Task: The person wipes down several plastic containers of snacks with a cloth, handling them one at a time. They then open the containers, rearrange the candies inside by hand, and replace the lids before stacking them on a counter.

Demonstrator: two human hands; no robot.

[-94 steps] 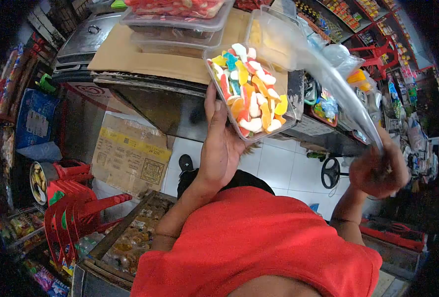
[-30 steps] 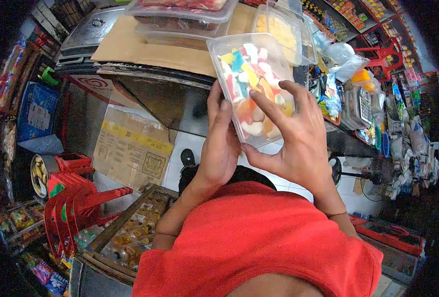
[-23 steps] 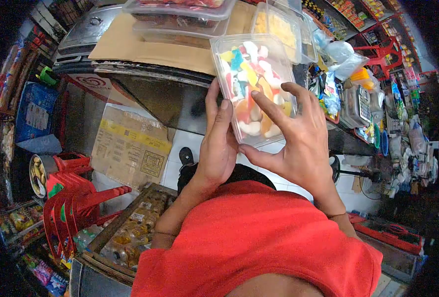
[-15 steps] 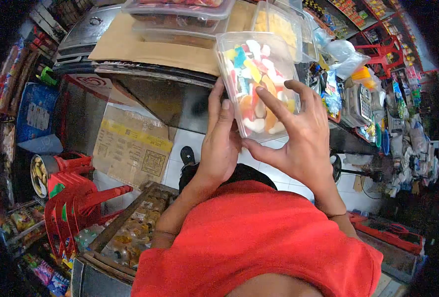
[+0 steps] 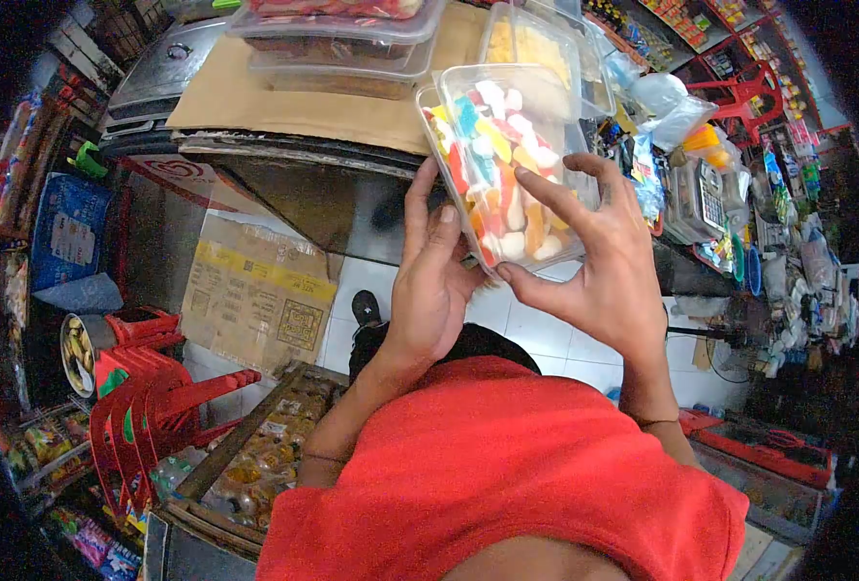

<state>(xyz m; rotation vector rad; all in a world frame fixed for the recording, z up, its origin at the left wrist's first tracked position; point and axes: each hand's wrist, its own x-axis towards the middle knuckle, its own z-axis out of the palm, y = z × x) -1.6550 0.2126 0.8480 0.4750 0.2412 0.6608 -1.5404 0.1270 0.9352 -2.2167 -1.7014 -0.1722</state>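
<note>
A clear plastic tub (image 5: 456,184) of colourful gummy candies (image 5: 495,145) is held up in front of me, tilted. My left hand (image 5: 431,281) grips it from the left and below, the fingers along its side and partly hidden behind it. Over its top lies a see-through lid (image 5: 546,97), whose edge looks offset from the tub's rim at the far side. My right hand (image 5: 599,261) is on the lid, with the thumb at the near corner and the other fingers spread and bent across the top.
Beyond the tub, a cardboard sheet (image 5: 207,102) covers a counter carrying stacked plastic containers (image 5: 337,48) and a tub of yellow pieces (image 5: 526,48). Red plastic chairs (image 5: 149,397) and a crate of bottles (image 5: 265,455) are at left. A calculator (image 5: 710,198) sits at right.
The lid has shifted against the tub, and its edge now shows apart from the rim. My right hand has moved slightly right; my left hand stays on the tub.
</note>
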